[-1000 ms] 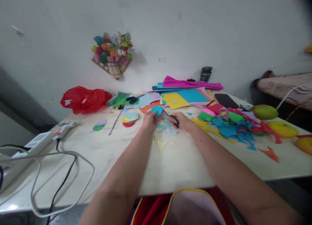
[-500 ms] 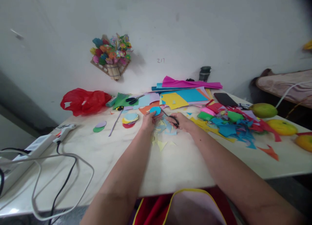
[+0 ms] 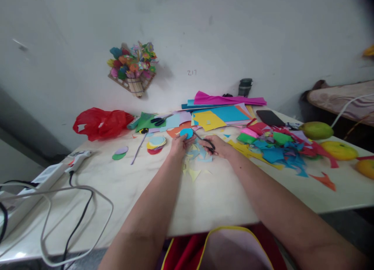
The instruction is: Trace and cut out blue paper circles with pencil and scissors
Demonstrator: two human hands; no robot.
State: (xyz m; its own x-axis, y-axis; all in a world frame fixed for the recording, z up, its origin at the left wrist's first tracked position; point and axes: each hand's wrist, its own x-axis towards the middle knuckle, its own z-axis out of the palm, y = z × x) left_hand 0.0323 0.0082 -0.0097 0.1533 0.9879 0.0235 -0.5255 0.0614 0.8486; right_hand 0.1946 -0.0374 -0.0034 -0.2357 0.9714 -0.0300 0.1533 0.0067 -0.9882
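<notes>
- Blue paper disc [image 3: 186, 133]: we have it above the table [image 3: 210, 200], in our left hand [image 3: 177, 144], just in front of the orange paper [image 3: 178, 129].
- Our left fingers are closed on the disc, with the thumb over its face; how the rest grip beneath it we cannot tell.
- Our right hand [image 3: 219, 145] is clamped around the black handles of the scissors [image 3: 201, 138]. The blades point at the disc's right edge; whether they touch it, or how far they are parted, is too small for us to tell.
- Hardly anything has changed over the last second: we have the same disc and scissors, almost in place, so we judge the disc to be still in work.
- Below our hands lie pale blue and yellow scraps [image 3: 206, 158].
- To our left sit a stack of paper circles [image 3: 157, 140] and, farther out, a green circle [image 3: 118, 156] partly under a lilac one.
- To our right spreads a heap of coloured scraps [image 3: 273, 153].
</notes>
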